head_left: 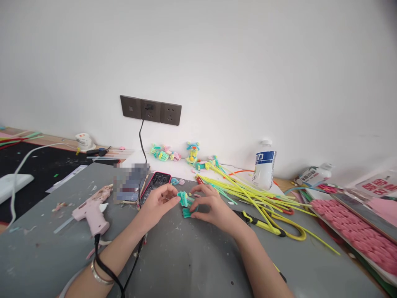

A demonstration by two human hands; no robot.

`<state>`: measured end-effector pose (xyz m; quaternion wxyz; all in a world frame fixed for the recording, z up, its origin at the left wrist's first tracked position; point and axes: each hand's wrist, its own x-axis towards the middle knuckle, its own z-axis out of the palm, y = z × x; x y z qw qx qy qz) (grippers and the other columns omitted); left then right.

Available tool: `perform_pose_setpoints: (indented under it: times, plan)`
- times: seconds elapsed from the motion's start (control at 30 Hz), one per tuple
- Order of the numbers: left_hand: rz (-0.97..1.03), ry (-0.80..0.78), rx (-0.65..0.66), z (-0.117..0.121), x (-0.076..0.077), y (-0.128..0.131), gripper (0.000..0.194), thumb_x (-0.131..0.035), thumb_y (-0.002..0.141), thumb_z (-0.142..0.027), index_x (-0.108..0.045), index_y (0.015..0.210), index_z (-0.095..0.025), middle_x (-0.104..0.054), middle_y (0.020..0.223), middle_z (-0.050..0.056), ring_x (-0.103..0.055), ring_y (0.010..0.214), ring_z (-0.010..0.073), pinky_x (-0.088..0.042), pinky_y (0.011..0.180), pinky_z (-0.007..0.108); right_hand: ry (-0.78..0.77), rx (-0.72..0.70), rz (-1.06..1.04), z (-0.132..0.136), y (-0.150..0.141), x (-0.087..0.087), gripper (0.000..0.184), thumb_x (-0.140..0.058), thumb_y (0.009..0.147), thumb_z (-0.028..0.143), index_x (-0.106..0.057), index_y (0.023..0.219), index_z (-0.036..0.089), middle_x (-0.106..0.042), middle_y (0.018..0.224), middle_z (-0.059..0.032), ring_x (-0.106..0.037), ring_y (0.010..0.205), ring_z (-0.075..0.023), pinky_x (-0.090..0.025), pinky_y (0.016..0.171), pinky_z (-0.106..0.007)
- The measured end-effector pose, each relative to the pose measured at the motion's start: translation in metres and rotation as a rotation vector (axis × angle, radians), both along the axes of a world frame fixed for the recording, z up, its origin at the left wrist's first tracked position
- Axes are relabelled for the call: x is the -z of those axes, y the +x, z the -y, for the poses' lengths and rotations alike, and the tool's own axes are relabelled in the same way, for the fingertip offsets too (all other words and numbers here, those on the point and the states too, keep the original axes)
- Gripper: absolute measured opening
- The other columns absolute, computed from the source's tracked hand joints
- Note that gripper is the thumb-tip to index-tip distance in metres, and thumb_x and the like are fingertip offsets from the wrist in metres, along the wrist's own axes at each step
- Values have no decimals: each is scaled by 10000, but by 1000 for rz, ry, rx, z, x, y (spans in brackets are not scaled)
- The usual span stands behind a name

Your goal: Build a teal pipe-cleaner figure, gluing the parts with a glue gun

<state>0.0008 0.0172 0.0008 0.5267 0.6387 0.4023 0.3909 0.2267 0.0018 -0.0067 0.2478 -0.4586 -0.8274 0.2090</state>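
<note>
My left hand and my right hand meet over the grey mat, both pinching a small teal pipe-cleaner piece. The left fingertips grip its left end; the right fingers curl round its right and lower part. A bracelet and a black cord lie at my left wrist. Just beyond the hands lies a phone in a pink case.
A pink glue gun lies left of my left arm. Several yellow and green pipe cleaners spread to the right, with yellow-handled pliers. Small finished figures, a white bottle and a wall socket stand behind. Pink rolls fill a tray at right.
</note>
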Motion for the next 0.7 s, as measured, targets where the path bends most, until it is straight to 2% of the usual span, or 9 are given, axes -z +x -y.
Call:
perform_pose_setpoints:
  times: [0.07, 0.13, 0.27, 0.37, 0.5, 0.7]
  plan:
    - [-21, 4, 24, 0, 0, 0, 273, -644, 829, -462, -569, 800, -202, -540, 763, -16, -504, 687, 151, -406, 634, 248, 23, 6, 64, 0, 1, 3, 105, -832, 772, 232, -771, 840, 283, -539, 1376, -65, -425, 1326, -366, -387, 1024, -535]
    - [-61, 27, 65, 0, 1, 0, 241, -630, 847, -436, -582, 818, -202, -555, 768, -13, -510, 690, 153, -403, 637, 251, 44, 39, 106, -1, 0, 7, 149, -830, 769, 207, -772, 880, 287, -510, 1438, -68, -377, 1372, -390, -369, 1039, -574]
    - [-165, 139, 146, 2, 2, 1, 149, -617, 864, -350, -628, 835, -204, -624, 820, 12, -567, 788, 183, -438, 729, 280, 107, 113, 115, -7, 1, 16, 112, -738, 832, 152, -760, 832, 261, -587, 1345, -88, -467, 1303, -355, -397, 1016, -558]
    - [-213, 164, 196, 6, 1, 2, 114, -619, 853, -313, -651, 826, -207, -671, 851, 27, -599, 842, 205, -461, 778, 299, 126, 175, 56, -11, 5, 19, 95, -707, 861, 180, -752, 840, 261, -634, 1256, -83, -540, 1217, -321, -411, 999, -530]
    - [-311, 175, 291, 10, 1, 3, 77, -639, 831, -266, -692, 841, -212, -698, 870, 30, -627, 830, 204, -471, 768, 292, 38, 171, -82, -13, 12, 16, 55, -700, 883, 264, -748, 857, 256, -663, 1143, -82, -577, 1161, -300, -413, 992, -498]
    - [-404, 214, 361, 11, 7, 3, 75, -672, 790, -228, -746, 799, -222, -684, 782, 30, -635, 753, 200, -476, 685, 264, -118, 98, -306, -10, 13, 5, 145, -707, 874, 371, -740, 827, 237, -637, 1171, -91, -557, 1189, -291, -374, 1051, -481]
